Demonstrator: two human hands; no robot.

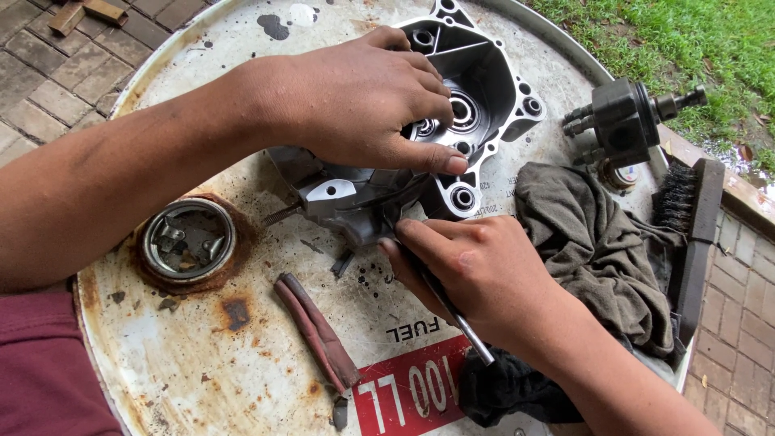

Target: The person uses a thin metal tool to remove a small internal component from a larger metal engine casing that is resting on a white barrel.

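the left hand (367,97) presses flat on a grey cast-metal engine casing (476,81), thumb and fingers spread over its rim, holding it down on the top of a rusty white steel drum (202,355). just below that grip, the right hand (476,270) is closed around a thin metal tool (464,327), its tip hidden at the casing's near edge, its shaft running back under the palm. right of the right hand lies a grey-brown rag (597,242), beyond it a black wire brush (690,234) and a dark metal fitting (626,117). left of the hands, a round bung opening (187,240) and a dark red strip (319,331) rest on the drum.
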